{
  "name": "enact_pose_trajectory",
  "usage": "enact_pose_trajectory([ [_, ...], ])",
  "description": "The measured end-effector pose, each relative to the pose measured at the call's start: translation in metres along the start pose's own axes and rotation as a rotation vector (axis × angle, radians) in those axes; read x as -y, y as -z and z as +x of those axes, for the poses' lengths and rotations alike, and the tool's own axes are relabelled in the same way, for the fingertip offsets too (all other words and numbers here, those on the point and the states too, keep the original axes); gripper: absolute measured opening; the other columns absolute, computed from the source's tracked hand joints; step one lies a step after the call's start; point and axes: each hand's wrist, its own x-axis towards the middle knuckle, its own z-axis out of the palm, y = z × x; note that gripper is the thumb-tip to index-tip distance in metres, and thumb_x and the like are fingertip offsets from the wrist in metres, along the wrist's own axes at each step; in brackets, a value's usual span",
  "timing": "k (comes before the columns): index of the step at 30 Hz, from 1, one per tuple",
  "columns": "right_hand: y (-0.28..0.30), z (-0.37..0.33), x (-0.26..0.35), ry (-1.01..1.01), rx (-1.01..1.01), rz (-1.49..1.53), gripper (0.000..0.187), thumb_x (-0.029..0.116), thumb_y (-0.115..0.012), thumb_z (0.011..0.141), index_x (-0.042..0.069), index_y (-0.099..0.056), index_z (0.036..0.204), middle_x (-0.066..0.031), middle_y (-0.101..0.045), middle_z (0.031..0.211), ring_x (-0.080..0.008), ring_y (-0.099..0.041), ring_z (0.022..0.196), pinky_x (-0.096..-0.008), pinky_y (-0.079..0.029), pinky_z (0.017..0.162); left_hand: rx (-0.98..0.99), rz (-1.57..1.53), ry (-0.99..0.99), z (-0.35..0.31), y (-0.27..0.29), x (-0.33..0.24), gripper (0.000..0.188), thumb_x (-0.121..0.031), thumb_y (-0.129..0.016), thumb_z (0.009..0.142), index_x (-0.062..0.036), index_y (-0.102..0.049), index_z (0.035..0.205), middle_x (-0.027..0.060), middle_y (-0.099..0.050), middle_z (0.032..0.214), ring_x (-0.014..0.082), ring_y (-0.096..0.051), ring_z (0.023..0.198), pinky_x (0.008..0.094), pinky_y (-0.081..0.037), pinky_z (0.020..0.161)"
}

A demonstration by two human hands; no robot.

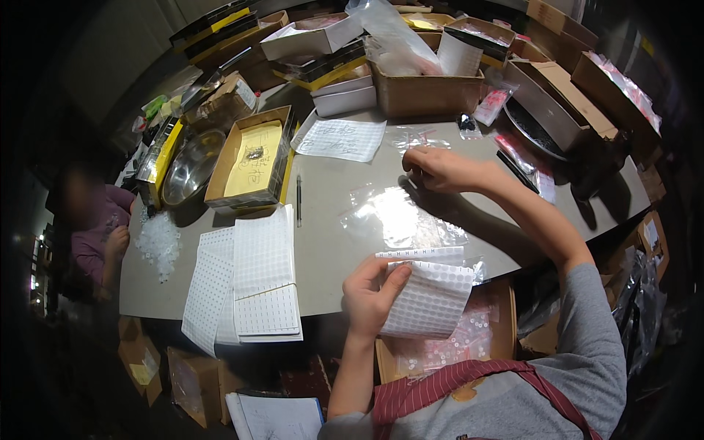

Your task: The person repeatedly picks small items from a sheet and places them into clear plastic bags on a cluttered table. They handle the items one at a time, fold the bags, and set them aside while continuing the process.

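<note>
White sheets (pixel 429 299) covered in small circles sit pinched between the fingers (pixel 397 279) of my left hand (pixel 367 295) at the near edge of the tabletop (pixel 323 183); my right hand (pixel 441 170), curled (whether it holds anything, I cannot tell), is farther right, beyond clear plastic bags (pixel 396 216).

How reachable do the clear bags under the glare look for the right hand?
Probably yes: the right hand is near the far edge of the clear bags, with nothing visible between; whether it holds something is unclear.
</note>
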Motion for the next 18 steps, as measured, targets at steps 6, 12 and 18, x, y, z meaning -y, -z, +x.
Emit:
enact_pose_trajectory([
  [6, -0.011, -0.002, -0.012, -0.160, -0.242, -0.207, 0.041, 0.003, -0.062, 0.085, 0.000, -0.052, 0.125, -0.0246, -0.058, 0.119, -0.0438, -0.061, 0.114, -0.0495, -0.052, 0.095, -0.020, -0.056, -0.006, -0.002, 0.000, -0.002, 0.015, -0.002, -0.074, 0.096, 0.0057, -0.074, 0.108, 0.0039, -0.071, 0.097, 0.0102, -0.064, 0.085, 0.0220, -0.048, 0.078],
  [12, 0.019, -0.029, -0.014, -0.085, -0.222, -0.128, 0.063, 0.024, -0.083, 0.082, -0.001, -0.054, 0.132, -0.0252, -0.057, 0.127, -0.0435, -0.056, 0.123, -0.0473, -0.048, 0.103, -0.085, -0.255, -0.048, 0.001, 0.006, 0.003, 0.015, -0.002, -0.075, 0.093, 0.0049, -0.074, 0.106, 0.0049, -0.074, 0.094, 0.0110, -0.066, 0.088, 0.0237, -0.050, 0.081],
  [18, -0.018, -0.078, 0.011, 0.075, -0.286, -0.011, 0.049, 0.029, -0.058, 0.105, -0.002, -0.052, 0.142, -0.0266, -0.052, 0.147, -0.0427, -0.048, 0.138, -0.0475, -0.040, 0.115, -0.188, -0.428, -0.096, -0.002, 0.016, 0.015, 0.012, -0.007, -0.074, 0.095, 0.0031, -0.072, 0.100, 0.0051, -0.073, 0.092, 0.0117, -0.065, 0.084, 0.0244, -0.050, 0.080],
])
